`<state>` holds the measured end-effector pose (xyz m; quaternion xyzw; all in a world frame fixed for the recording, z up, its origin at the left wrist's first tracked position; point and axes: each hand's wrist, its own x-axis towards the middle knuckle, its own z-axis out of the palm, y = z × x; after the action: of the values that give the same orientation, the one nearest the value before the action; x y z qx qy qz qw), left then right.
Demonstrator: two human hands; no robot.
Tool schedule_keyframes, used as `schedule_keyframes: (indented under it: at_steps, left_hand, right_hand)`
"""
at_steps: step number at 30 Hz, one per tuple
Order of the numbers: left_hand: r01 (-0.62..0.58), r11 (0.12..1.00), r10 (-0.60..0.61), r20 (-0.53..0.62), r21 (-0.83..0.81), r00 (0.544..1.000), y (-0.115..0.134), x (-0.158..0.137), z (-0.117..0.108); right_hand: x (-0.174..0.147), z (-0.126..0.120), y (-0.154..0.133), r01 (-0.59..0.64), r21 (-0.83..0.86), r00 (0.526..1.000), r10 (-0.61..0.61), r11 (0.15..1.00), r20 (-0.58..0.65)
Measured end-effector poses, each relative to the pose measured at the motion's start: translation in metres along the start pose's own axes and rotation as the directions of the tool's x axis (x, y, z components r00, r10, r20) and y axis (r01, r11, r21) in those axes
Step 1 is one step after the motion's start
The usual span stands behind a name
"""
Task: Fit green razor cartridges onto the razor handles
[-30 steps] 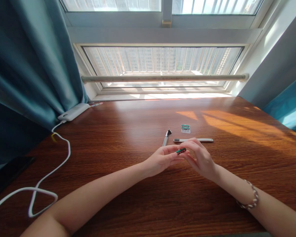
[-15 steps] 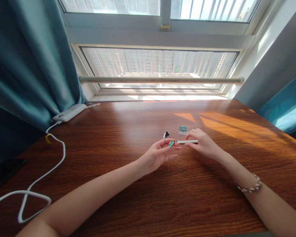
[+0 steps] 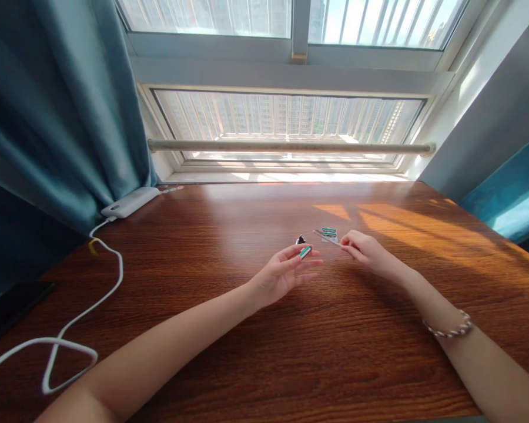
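My left hand (image 3: 278, 276) pinches a small green-and-white razor cartridge (image 3: 305, 252) between thumb and forefinger, its other fingers loosely spread. Just behind those fingertips, the dark head of what looks like a razor handle (image 3: 300, 239) shows on the table; the rest is hidden. Held at one end by my right hand (image 3: 365, 252) is a slim, pale toothbrush-like stick (image 3: 331, 239), its far end pointing up and left. That stick crosses in front of a small clear tray of green razor cartridges (image 3: 329, 231). The held cartridge and the stick are apart.
Everything lies on a brown wooden table (image 3: 229, 235) before a window with a horizontal rail (image 3: 286, 147). A white power bank-like box (image 3: 131, 202) with a white cable (image 3: 121, 270) sits at the left by a blue curtain (image 3: 70, 106). A dark flat object (image 3: 17, 308) is nearby.
My right hand has drawn the stick away from the cartridge, slightly right, and turned it so its far end points up-left. My left hand still pinches the cartridge. The view has shifted slightly.
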<state>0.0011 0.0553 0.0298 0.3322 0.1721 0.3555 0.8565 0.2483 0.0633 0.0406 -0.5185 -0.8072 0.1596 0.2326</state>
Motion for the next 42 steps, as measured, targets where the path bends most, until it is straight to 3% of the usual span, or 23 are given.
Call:
schedule_keyframes:
  at_steps: [3,6,8,10,12,17,25,30,35,42]
  left_hand:
    - [-0.017,1.0,0.017,0.012,0.002,1.0,0.001,0.001,-0.001]
    - [-0.034,0.999,0.034,0.025,-0.001,0.999,0.001,0.002,-0.003]
    - [-0.047,0.999,0.047,0.026,-0.003,0.999,0.002,0.003,-0.004]
    - [-0.052,0.999,0.052,0.025,-0.001,0.998,0.002,0.004,-0.004]
    - [-0.048,0.999,0.048,0.025,0.004,0.999,0.002,0.004,-0.004]
    - [-0.033,0.999,0.033,0.019,0.015,0.999,0.001,0.005,-0.005]
    - [-0.036,0.999,0.036,0.037,0.015,0.999,0.0,0.005,-0.007]
    - [-0.024,0.999,0.023,0.024,0.035,0.999,-0.001,0.003,-0.005]
    - [-0.022,0.998,0.02,0.045,0.051,0.999,-0.002,0.002,-0.005]
    - [-0.035,0.998,0.033,0.04,0.05,0.999,-0.003,0.003,-0.006]
  right_hand:
    - [-0.004,-0.006,-0.018,-0.079,0.276,0.989,0.109,0.958,-0.096]
    - [-0.014,-0.002,-0.037,-0.127,0.544,0.989,0.145,0.83,0.01]
    - [-0.02,0.005,-0.045,-0.166,0.604,0.986,0.145,0.78,0.084]
    - [-0.025,0.009,-0.05,-0.178,0.636,0.983,0.167,0.751,0.078]
    - [-0.026,0.009,-0.053,-0.145,0.626,0.987,0.154,0.766,0.04]
    - [-0.026,0.005,-0.06,-0.003,0.489,1.0,-0.01,0.872,0.024]
    - [-0.029,0.017,-0.058,-0.085,0.409,0.964,0.179,0.909,-0.197]
    - [-0.029,0.021,-0.058,-0.082,0.303,0.965,0.152,0.95,-0.215]
    - [-0.032,0.025,-0.056,-0.042,0.309,0.978,0.103,0.95,-0.183]
    - [-0.032,0.025,-0.063,-0.143,0.517,0.989,0.144,0.844,0.039]
